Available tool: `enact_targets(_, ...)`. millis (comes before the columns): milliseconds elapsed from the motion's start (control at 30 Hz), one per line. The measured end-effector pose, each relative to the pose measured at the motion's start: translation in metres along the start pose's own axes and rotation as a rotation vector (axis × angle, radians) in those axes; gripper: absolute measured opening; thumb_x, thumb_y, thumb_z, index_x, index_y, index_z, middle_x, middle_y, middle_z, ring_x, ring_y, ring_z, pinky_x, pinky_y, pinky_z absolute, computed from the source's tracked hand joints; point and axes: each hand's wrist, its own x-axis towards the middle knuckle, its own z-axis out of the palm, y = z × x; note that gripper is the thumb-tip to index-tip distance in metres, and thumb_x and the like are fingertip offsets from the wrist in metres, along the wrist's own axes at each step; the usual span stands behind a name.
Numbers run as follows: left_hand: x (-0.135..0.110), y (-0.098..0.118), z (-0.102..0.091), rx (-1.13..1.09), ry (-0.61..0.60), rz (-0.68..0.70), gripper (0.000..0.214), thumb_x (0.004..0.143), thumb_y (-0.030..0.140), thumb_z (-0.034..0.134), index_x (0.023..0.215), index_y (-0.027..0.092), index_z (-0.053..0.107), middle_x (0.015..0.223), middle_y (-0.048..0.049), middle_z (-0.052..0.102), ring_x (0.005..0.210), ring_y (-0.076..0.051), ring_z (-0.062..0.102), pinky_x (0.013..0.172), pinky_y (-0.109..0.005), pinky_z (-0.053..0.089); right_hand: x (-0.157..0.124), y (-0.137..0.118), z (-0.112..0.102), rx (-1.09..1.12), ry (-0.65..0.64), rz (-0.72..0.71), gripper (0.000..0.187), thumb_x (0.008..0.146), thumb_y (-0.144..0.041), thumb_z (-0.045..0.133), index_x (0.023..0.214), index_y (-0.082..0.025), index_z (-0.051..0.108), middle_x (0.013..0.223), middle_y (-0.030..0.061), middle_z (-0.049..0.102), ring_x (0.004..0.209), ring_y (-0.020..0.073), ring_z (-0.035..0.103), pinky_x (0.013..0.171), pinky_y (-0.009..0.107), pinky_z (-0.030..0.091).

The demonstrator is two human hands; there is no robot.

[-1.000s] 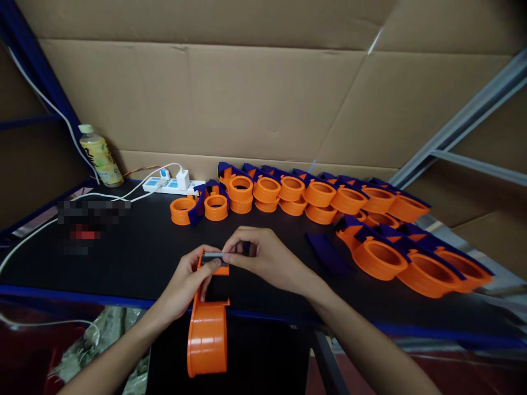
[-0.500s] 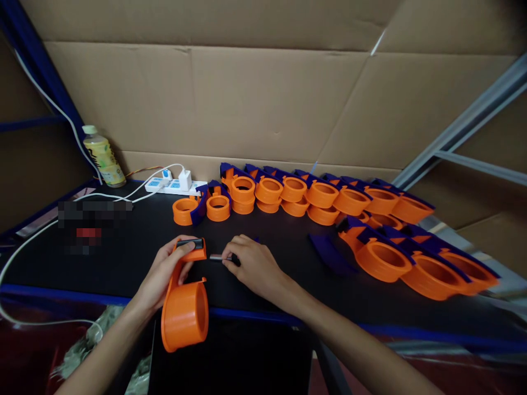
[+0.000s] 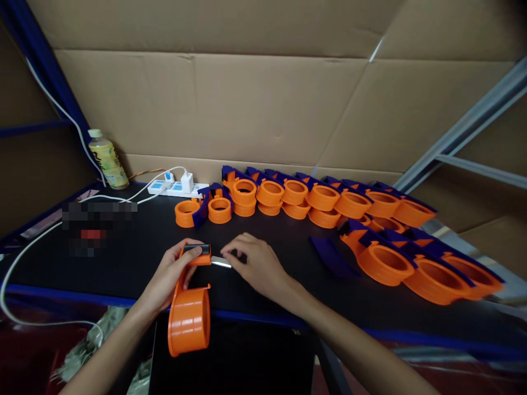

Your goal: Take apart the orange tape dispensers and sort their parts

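Observation:
My left hand (image 3: 175,269) grips an orange tape dispenser (image 3: 189,321) by its upper end, thumb pressed on the black roller (image 3: 196,250). The wide orange ring of that dispenser hangs down past the table's front edge. Just right of the roller end, a thin shiny metal strip (image 3: 221,263) shows between the dispenser and my right hand (image 3: 256,260). The fingers of my right hand are curled, thumb and forefinger close together, at the strip's right end. Part of this grip is hidden behind the thumb.
Many orange and purple tape dispensers (image 3: 325,198) stand stacked along the back and right of the black table (image 3: 135,258). A loose purple curved piece (image 3: 331,255) lies right of my hands. At the back left are a white power strip (image 3: 177,189), cables and a drink bottle (image 3: 108,160).
The dispenser in my left hand has shifted slightly right and down in the view. The metal strip now slants downward to the right and looks brighter; my right hand's fingertips sit a little higher relative to it.

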Motion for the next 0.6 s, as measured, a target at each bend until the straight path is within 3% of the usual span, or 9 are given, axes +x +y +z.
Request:
enact_targets(67,0.001,0.000,0.001,0.010,0.000,-0.003,0.033,0.083,0.045,0.069,0.101,0.017,0.066,0.046,0.0092,0.039,0.036,-0.005,0.026,0.037,-0.018,0.022,0.006,-0.007,-0.006,0.053,0.067,-0.036,0.019,0.094,-0.028,0.059,0.110,-0.025,0.069,0.098,0.0014,0.067,0.084,0.0126,0.058,0.074,0.027,0.044)
enact_targets(167,0.001,0.001,0.002,0.021,0.001,-0.006,0.032,0.080,0.043,0.073,0.098,0.017,0.065,0.050,0.0085,0.042,0.037,-0.004,0.029,0.036,-0.017,0.024,0.015,-0.018,-0.007,0.036,0.011,-0.191,0.031,0.095,-0.034,0.060,0.125,-0.028,0.063,0.113,0.0026,0.065,0.102,0.0146,0.058,0.081,0.028,0.046)
enact_targets(300,0.001,0.004,0.003,0.016,0.023,-0.007,0.031,0.078,0.043,0.075,0.092,0.017,0.065,0.053,0.0072,0.047,0.037,-0.004,0.032,0.037,-0.017,0.026,0.023,-0.020,-0.002,-0.057,-0.061,-0.282,0.026,0.095,-0.032,0.060,0.119,-0.026,0.067,0.110,0.0036,0.065,0.109,0.0162,0.056,0.076,0.027,0.045)
enact_targets(467,0.000,0.005,0.001,-0.036,0.076,0.004,0.032,0.082,0.046,0.069,0.094,0.017,0.064,0.045,0.0092,0.039,0.036,-0.006,0.029,0.037,-0.018,0.024,0.028,0.000,-0.004,-0.013,0.029,-0.132,0.021,0.091,-0.033,0.066,0.108,-0.024,0.071,0.101,0.0035,0.067,0.091,0.0151,0.060,0.076,0.027,0.045)
enact_targets(600,-0.002,0.004,-0.001,-0.078,0.123,0.032,0.030,0.087,0.045,0.063,0.101,0.019,0.062,0.044,0.0091,0.041,0.036,-0.006,0.030,0.039,-0.018,0.023,0.028,0.011,0.007,-0.117,-0.051,0.034,0.016,0.088,-0.032,0.067,0.101,-0.024,0.073,0.095,0.0026,0.069,0.086,0.0154,0.060,0.069,0.027,0.042)
